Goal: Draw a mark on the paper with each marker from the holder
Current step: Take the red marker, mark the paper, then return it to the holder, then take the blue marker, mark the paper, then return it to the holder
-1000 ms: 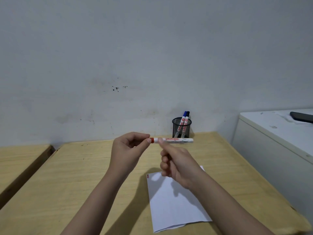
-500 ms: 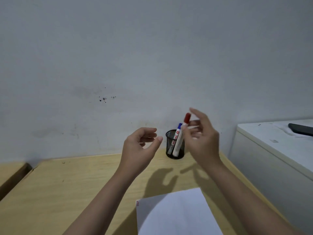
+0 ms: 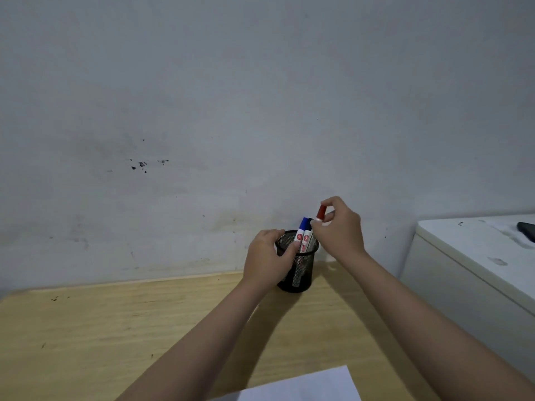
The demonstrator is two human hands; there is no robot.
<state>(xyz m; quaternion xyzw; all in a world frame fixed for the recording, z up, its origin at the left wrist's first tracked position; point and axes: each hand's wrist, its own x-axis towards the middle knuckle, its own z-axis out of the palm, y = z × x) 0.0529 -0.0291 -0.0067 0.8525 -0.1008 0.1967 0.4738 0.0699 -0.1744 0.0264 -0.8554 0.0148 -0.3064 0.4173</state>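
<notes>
A black mesh holder (image 3: 301,280) stands on the wooden table (image 3: 101,328) close to the wall. My left hand (image 3: 267,260) wraps around its left side and rim. My right hand (image 3: 338,230) pinches the red-capped marker (image 3: 320,212) near its cap, upright, with its lower end down at the holder's right rim. A blue-capped marker (image 3: 301,231) and a dark-capped one behind it lean inside the holder. The white paper (image 3: 304,386) lies at the bottom edge, only its top part visible.
A white cabinet (image 3: 463,270) stands to the right of the table, with a dark flat object (image 3: 527,230) on top. The grey wall rises directly behind the holder.
My right hand carried the capped red marker from above the paper to the holder and lowered it in. My left hand let go of the marker and took hold of the holder.
</notes>
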